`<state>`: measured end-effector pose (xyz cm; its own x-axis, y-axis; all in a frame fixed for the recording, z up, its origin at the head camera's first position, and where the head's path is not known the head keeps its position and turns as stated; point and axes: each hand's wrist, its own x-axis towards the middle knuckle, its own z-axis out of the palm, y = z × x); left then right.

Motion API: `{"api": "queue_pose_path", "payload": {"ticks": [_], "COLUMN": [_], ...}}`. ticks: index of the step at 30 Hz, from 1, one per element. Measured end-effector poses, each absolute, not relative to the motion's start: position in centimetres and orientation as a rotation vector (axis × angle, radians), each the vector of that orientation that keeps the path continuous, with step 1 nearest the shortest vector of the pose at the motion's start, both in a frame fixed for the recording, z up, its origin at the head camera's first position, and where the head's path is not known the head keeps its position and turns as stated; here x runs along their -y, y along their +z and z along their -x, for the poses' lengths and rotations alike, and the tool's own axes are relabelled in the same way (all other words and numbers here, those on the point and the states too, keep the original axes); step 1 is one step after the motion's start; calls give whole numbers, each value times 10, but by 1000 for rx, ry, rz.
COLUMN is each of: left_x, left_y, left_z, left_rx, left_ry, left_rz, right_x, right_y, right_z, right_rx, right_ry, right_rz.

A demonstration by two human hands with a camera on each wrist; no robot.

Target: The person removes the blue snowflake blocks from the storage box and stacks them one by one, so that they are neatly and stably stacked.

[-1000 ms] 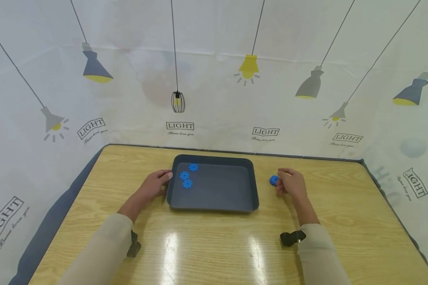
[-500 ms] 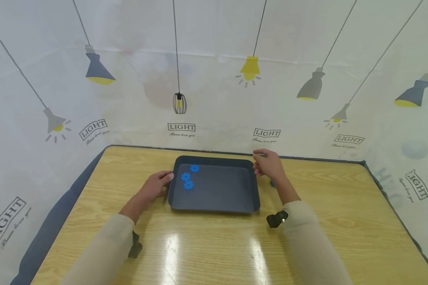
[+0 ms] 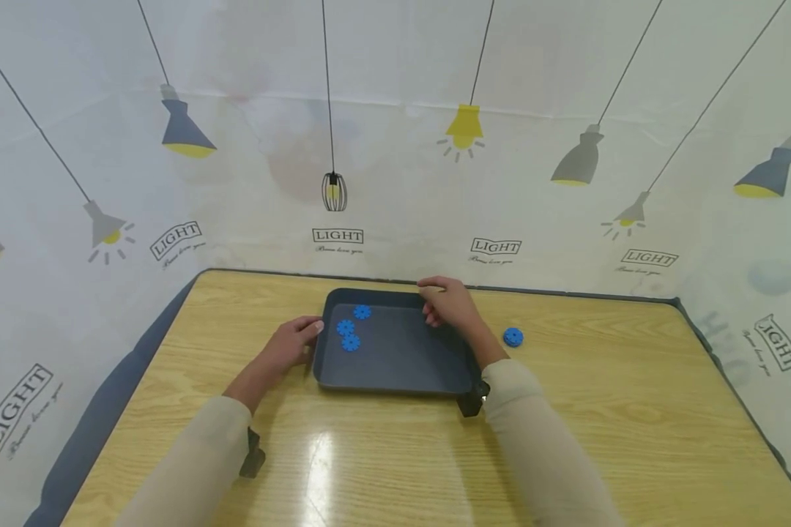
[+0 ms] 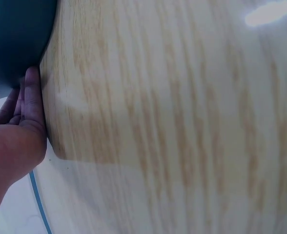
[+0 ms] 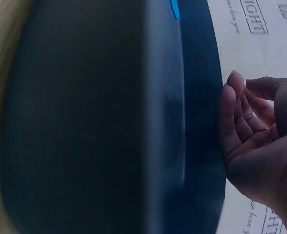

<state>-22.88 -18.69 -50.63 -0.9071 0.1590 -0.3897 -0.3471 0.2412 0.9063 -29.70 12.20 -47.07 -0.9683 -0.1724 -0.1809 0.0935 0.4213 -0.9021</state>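
Observation:
My left hand (image 3: 288, 344) holds the left side of a dark grey baking tray (image 3: 395, 382), its thumb at the rim and its fingers against the outside wall. In the left wrist view, the fingers (image 4: 32, 92) reach along the tray's side (image 4: 24, 39). Three blue notched plastic discs (image 3: 350, 342) lie in the tray's left part. My right hand (image 3: 450, 304) hovers over the tray's back right part with bent fingers and the thumb near them. In the right wrist view, no disc shows at those fingertips (image 5: 236, 80); whether they hide one cannot be told.
A small stack of blue notched discs (image 3: 513, 337) lies on the wooden table (image 3: 606, 380), right of the tray. Behind the table hangs a white sheet (image 3: 395, 146) printed with lamps. A dark wrist camera (image 3: 472, 400) sits by the right cuff.
My right hand has left the disc stack and moved left over the tray, uncovering the stack. My left hand stays at the tray's left rim, and the discs inside have not moved.

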Motion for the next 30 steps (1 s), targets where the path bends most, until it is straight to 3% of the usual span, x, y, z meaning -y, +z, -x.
{"api": "queue_pose_path", "payload": {"ticks": [30], "left_x": [187], "left_y": [-505], "left_z": [228], "left_rx": [-2133], "left_ry": [1704], "left_rz": [171], "right_x": [-44], "right_y": [-495], "right_z": [290], "right_rx": [-2232], "right_ry": [-1359], "right_rz": [207]}}
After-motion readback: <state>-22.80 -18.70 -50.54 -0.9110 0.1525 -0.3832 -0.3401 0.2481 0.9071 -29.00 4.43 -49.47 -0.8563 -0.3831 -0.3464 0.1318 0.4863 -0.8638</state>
